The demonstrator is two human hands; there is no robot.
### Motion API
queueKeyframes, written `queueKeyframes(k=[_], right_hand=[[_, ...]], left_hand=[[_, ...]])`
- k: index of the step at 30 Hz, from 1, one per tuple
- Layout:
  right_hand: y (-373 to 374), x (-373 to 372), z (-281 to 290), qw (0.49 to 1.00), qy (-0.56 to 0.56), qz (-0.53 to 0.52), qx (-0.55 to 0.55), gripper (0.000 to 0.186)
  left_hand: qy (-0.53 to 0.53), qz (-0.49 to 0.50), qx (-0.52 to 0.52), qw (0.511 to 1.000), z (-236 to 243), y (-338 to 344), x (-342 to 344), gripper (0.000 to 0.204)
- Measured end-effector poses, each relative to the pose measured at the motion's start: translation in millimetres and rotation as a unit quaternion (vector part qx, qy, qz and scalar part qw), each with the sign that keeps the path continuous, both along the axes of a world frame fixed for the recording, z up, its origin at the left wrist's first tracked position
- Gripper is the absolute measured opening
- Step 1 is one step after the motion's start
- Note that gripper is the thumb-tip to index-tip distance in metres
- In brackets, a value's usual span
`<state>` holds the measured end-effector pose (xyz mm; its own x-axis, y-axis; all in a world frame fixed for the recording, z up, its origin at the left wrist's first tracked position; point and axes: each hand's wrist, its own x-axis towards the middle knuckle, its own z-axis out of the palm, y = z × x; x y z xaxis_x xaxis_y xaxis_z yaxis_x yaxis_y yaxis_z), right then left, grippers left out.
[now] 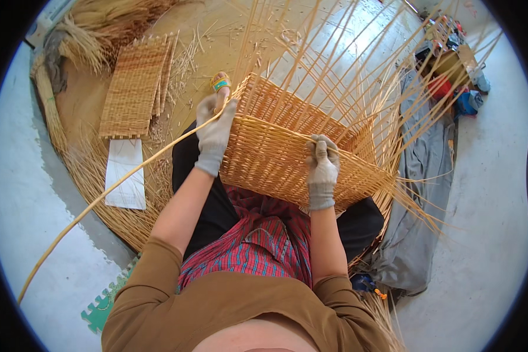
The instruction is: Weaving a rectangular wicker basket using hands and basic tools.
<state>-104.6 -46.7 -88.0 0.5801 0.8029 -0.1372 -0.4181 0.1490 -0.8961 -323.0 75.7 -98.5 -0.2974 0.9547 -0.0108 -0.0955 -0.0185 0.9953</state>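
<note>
A partly woven wicker basket (270, 158) rests tilted on my lap, its near wall facing me. Long upright rods (328, 64) fan out from its far and right sides. My left hand (214, 132), in a grey-white knitted glove, closes round a long wicker rod (94, 202) at the basket's left corner. That rod curves down to the lower left, and its other part runs along the near rim. My right hand (324, 164), gloved alike, grips the near rim right of its middle, thumb on top. Its fingers behind the rim are partly hidden.
Flat woven panels (132, 88) lie stacked at the left, above a white board (125, 176). Bundles of loose straw (100, 29) fill the back left. Grey cloth (416, 193) and a heap of mixed items (452, 70) lie right. A sandalled foot (220, 83) shows beyond my left hand.
</note>
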Motion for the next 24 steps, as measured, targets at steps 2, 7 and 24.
queueKeyframes(k=[2,7,24], right_hand=[[2.9,-3.2,-8.0,0.999,-0.01,0.03,0.002,0.016],[-37.4,-17.1,-14.0,0.99,-0.073,0.074,-0.095,0.016],[7.6,49.6,22.9,0.859,-0.502,-0.096,-0.02,0.034]], left_hand=[[0.055,0.108,0.111,0.986,-26.0,-23.4,-7.5,0.023],[0.296,-0.256,0.08,0.917,56.2,-20.9,24.6,0.033],[0.45,-0.289,0.307,0.787,64.9,-58.0,81.1,0.059]])
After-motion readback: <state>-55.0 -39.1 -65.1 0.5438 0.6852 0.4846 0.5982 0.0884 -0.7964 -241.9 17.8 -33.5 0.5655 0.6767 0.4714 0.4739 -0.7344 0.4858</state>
